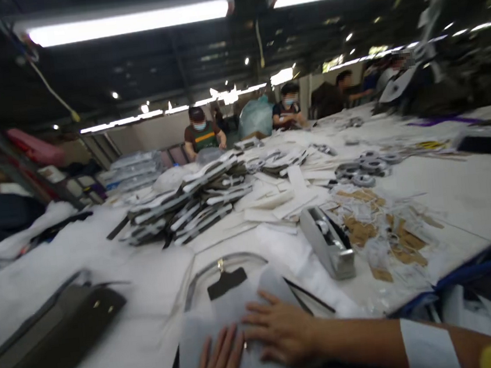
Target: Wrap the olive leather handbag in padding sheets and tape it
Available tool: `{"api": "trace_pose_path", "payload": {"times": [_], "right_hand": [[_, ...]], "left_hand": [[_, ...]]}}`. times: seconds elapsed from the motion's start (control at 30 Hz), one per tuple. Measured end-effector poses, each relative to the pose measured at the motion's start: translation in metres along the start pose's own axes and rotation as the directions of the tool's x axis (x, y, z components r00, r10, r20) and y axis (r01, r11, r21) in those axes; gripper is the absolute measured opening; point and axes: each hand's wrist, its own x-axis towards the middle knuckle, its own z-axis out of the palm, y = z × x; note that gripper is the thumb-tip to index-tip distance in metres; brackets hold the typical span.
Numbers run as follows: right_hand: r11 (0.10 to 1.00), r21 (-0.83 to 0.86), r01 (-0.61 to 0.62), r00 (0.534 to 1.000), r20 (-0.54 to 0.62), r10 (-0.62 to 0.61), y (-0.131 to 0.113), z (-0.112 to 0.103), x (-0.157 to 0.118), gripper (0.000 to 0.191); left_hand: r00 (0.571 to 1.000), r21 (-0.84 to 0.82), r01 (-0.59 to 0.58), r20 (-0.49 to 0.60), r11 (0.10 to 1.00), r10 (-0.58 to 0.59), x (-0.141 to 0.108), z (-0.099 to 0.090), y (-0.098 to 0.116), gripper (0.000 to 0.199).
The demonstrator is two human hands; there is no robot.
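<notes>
Both palms rest on a sheet of thin white paper (200,335) spread over a dark bag at the table's near edge. My left hand (220,365) lies flat with its fingers stretched forward. Beside it, my right hand (282,326) reaches in from the right, fingers spread over the paper. Past the sheet, the bag's grey curved handle (248,255) and a dark tab (227,282) with a gold clasp show. Most of the bag is hidden under the paper and hands.
Another dark bag (56,350) lies at left on white wrapping. A tape dispenser (328,242) stands ahead, near brown tags (364,230) in clear plastic. Stacked dark pieces (190,201) and tape rolls (360,169) lie farther back. Masked co-workers sit beyond.
</notes>
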Motion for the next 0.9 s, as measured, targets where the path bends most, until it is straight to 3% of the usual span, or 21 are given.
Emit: {"api": "trace_pose_path", "payload": {"times": [0.13,0.27,0.53,0.73,0.9], "right_hand": [[0.984,0.166,-0.066,0.994,0.097,0.050,-0.001,0.005,0.000,0.050],[0.986,0.148,-0.080,0.990,0.125,0.062,0.001,0.002,0.001,0.048],[0.999,0.031,-0.026,0.995,0.101,0.023,0.007,0.010,0.002,0.052],[0.999,-0.044,-0.012,0.999,-0.046,0.010,0.020,0.031,0.000,0.050],[1.000,-0.021,-0.023,0.999,-0.034,0.022,0.031,0.032,0.004,0.050]], "left_hand": [[0.977,-0.046,0.118,0.183,0.992,-0.108,-0.010,-0.028,0.016,0.062],[0.964,-0.157,0.193,0.215,0.969,-0.157,0.000,-0.035,0.015,0.059],[0.976,-0.254,0.219,0.068,0.942,-0.209,-0.007,-0.015,0.010,0.044],[0.981,-0.260,0.167,0.142,0.951,-0.133,-0.018,0.003,0.000,0.048],[0.983,-0.299,0.171,0.123,0.939,-0.139,-0.006,-0.002,-0.025,0.038]]}}
